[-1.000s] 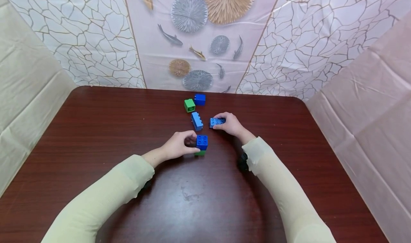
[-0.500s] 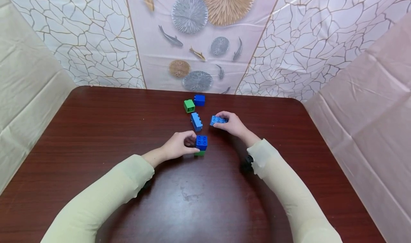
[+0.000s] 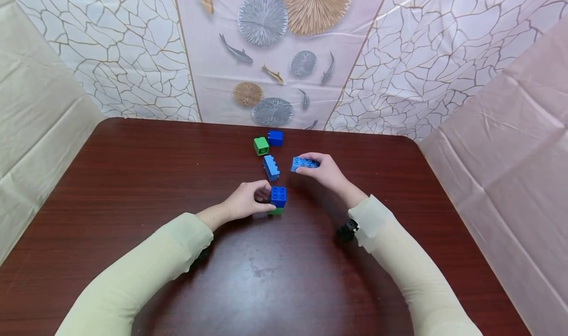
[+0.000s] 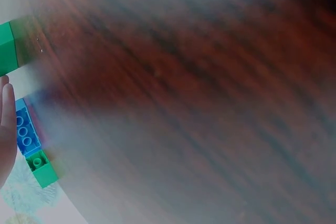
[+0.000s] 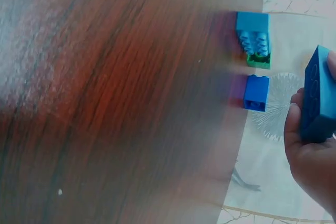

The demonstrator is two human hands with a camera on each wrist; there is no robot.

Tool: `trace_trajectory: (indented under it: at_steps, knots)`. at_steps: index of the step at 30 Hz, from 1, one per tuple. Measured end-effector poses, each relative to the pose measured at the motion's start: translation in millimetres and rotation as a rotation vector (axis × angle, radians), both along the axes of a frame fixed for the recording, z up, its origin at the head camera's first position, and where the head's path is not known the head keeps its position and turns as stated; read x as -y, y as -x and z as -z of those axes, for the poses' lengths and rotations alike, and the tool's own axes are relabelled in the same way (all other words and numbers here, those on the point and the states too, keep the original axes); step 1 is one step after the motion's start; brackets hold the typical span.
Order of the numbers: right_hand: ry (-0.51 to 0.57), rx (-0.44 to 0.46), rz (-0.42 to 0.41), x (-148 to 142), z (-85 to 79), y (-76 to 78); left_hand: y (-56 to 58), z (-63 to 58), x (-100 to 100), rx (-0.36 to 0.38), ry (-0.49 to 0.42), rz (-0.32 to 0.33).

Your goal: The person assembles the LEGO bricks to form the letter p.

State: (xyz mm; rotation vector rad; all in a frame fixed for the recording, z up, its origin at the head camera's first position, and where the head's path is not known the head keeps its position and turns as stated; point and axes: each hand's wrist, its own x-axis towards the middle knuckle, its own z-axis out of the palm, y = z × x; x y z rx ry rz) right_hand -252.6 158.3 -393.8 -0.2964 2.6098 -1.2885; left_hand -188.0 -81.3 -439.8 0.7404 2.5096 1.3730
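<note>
In the head view my left hand grips a small stack at its left side, thumb in front and fingers behind. A dark blue brick with studs up sits on a green brick there. To the right and farther back, my right hand pinches a long light blue brick between thumb and fingers, studs up. The right wrist view shows that held brick raised off the table. A second light blue brick lies on its side between the stack and the back bricks.
A loose green brick lies on its side behind the second light blue brick, its hollow facing forward. Behind it lies another dark blue brick, near the back edge of the brown table. Patterned cloth hangs behind the table.
My right hand has lifted the light blue brick off the table and shifted it slightly to the right. The left hand stays on the stack.
</note>
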Motion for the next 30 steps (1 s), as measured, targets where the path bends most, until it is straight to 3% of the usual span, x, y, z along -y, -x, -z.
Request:
trace_trajectory:
  at_steps: [9,21,30]
  knots:
    - [0.052,0.039,0.008,4,-8.3,-10.2,0.2,0.5,0,0.001,-0.015,0.005]
    - [0.115,0.001,-0.103,20,-18.7,-36.2,-0.3,-1.3,0,-0.011,0.002,0.005]
    - [0.144,-0.013,-0.153,32,-15.2,-49.5,-0.1,-1.5,0,-0.020,-0.001,0.008]
